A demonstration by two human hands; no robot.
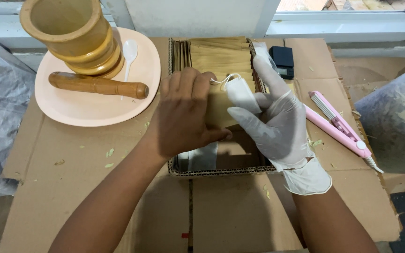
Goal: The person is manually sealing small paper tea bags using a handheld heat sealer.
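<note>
Together, left hand (pixel 183 115) presses envelopes (pixel 221 61); gloved right hand (pixel 277 122) fingers pinch one tea bag (pixel 241 93).

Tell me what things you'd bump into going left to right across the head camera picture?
Wooden mortar → wooden pestle → bare left hand → gloved right hand → pink hair crimper → clear bag of dried leaves.

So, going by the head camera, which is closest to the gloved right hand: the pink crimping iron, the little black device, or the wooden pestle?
From the right hand:
1. Pink crimping iron, just to its right on the cardboard.
2. Black device, beyond it toward the window.
3. Wooden pestle, far left on the peach plate, past the bare left hand.
</note>
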